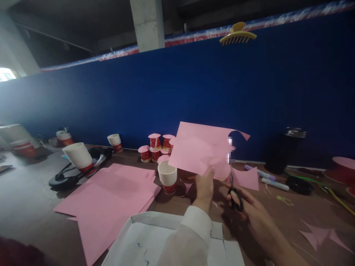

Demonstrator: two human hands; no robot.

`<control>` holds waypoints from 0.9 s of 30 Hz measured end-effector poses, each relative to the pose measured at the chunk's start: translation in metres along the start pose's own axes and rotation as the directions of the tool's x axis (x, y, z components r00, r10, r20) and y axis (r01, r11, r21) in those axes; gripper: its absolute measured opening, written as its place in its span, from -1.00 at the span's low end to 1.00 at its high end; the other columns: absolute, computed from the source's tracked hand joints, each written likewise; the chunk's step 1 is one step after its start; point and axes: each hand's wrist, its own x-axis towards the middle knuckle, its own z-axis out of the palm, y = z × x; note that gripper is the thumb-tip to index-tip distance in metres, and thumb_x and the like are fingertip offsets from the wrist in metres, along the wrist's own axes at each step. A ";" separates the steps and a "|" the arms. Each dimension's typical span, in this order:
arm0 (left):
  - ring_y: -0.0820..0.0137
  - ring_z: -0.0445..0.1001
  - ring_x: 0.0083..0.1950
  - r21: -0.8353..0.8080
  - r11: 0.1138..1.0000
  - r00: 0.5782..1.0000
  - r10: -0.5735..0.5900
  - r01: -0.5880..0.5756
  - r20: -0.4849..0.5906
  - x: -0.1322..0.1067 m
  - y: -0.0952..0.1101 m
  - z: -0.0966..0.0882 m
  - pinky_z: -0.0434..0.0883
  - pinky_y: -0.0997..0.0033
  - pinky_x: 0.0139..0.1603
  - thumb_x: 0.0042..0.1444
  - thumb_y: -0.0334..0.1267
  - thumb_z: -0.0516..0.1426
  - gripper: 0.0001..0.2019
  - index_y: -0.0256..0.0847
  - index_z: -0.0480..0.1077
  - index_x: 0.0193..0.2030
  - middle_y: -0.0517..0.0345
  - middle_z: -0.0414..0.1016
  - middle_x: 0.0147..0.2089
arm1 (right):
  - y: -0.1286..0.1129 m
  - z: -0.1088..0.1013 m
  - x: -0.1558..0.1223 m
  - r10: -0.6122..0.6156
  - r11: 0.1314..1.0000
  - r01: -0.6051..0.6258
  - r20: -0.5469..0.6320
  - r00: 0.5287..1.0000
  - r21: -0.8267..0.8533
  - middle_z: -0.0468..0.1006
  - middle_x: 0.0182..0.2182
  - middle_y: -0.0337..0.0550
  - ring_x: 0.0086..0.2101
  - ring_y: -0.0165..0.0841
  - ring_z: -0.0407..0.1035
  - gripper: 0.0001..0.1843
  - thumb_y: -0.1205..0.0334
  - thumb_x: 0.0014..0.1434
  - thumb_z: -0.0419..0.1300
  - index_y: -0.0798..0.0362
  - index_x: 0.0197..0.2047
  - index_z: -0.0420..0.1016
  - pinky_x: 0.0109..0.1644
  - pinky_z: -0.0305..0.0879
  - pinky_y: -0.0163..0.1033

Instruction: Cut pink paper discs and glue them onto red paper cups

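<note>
My left hand (205,184) grips the lower edge of a pink paper sheet (198,147), thumb on its near face, and holds it raised above the table. In my right hand (246,207) is a pair of black-handled scissors (235,197), fingers through the loops. Their blades stand upright at the sheet's right side, where a curved cut runs and a thin strip curls away at the top right. Pixel blocks cover part of that edge. A white and red paper cup (168,177) stands just left of my left hand.
Pink sheets (111,199) lie stacked at left, and a white box lid (149,236) sits in front of me. Small red cups with pink tops (155,142) are piled behind. Markers (274,184), paper scraps (318,234) and a black bottle (285,151) are at right. A blue partition (124,96) closes the back.
</note>
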 end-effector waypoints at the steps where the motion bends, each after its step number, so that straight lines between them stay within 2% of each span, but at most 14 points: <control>1: 0.06 0.65 -0.07 -0.010 1.000 1.000 -0.001 0.001 0.003 0.001 -0.002 0.000 0.56 0.14 0.02 0.08 -0.05 0.33 -0.63 -0.41 0.67 -0.22 -0.15 0.70 -0.20 | 0.000 0.000 0.000 0.017 1.000 -0.017 -0.003 1.000 0.009 0.64 -0.38 -0.25 -0.42 -0.26 0.56 -0.33 0.06 -0.14 0.60 -0.16 0.08 0.59 -0.34 0.54 -0.18; 3: 0.07 0.64 -0.08 -0.016 1.000 1.000 -0.002 0.002 -0.001 0.003 -0.005 -0.001 0.56 0.15 0.01 0.08 -0.03 0.33 -0.61 -0.42 0.66 -0.23 -0.15 0.70 -0.21 | -0.001 0.000 0.001 0.066 0.997 -0.066 0.003 0.998 0.042 0.62 -0.39 -0.29 -0.43 -0.30 0.55 -0.31 0.06 -0.15 0.61 -0.19 0.08 0.59 -0.34 0.53 -0.20; 6: 0.07 0.64 -0.07 0.004 1.000 1.000 -0.001 0.001 -0.006 0.005 -0.005 -0.002 0.56 0.16 0.02 0.07 -0.04 0.34 -0.62 -0.42 0.66 -0.26 -0.15 0.70 -0.21 | -0.002 0.000 0.001 0.069 0.995 -0.070 0.006 0.998 0.065 0.61 -0.38 -0.29 -0.47 -0.35 0.50 -0.33 0.03 -0.12 0.60 -0.18 0.09 0.58 -0.35 0.52 -0.21; 10: 0.08 0.64 -0.05 -0.016 1.000 1.000 0.011 -0.011 -0.016 0.005 -0.002 -0.003 0.55 0.16 0.03 0.06 -0.07 0.35 -0.63 -0.43 0.65 -0.20 -0.16 0.71 -0.15 | -0.005 0.004 -0.003 0.043 0.998 -0.043 -0.009 0.999 0.046 0.62 -0.37 -0.24 -0.43 -0.35 0.50 -0.35 0.03 -0.13 0.61 -0.13 0.06 0.61 -0.42 0.46 -0.31; 13: 0.07 0.65 -0.05 -0.015 1.000 0.998 -0.028 0.027 -0.055 0.006 -0.002 -0.003 0.56 0.14 0.02 0.05 -0.04 0.36 -0.58 -0.46 0.63 -0.18 -0.20 0.71 -0.14 | -0.006 0.008 -0.009 0.029 0.998 -0.028 -0.027 0.999 0.051 0.62 -0.38 -0.25 -0.46 -0.40 0.47 -0.39 0.05 -0.15 0.61 -0.10 0.00 0.63 -0.44 0.43 -0.35; 19: 0.06 0.64 0.04 -0.094 0.996 0.997 0.001 -0.008 -0.075 0.006 0.000 -0.004 0.54 0.15 0.09 -0.01 -0.02 0.42 -0.50 -0.45 0.61 -0.10 -0.26 0.69 -0.03 | -0.003 0.015 -0.015 -0.019 0.999 0.019 -0.026 0.999 0.034 0.60 -0.39 -0.25 -0.44 -0.34 0.51 -0.42 0.02 -0.07 0.57 -0.13 0.04 0.61 -0.43 0.46 -0.30; 27: 0.03 0.64 0.03 -0.047 0.999 0.996 0.000 -0.004 -0.084 0.005 0.003 -0.004 0.54 0.09 0.10 0.03 -0.04 0.39 -0.50 -0.50 0.59 -0.08 -0.33 0.68 -0.01 | -0.007 0.015 -0.013 -0.005 1.000 0.007 -0.063 0.998 0.021 0.61 -0.40 -0.22 -0.50 -0.37 0.46 -0.35 0.06 -0.21 0.63 -0.08 0.00 0.64 -0.51 0.41 -0.33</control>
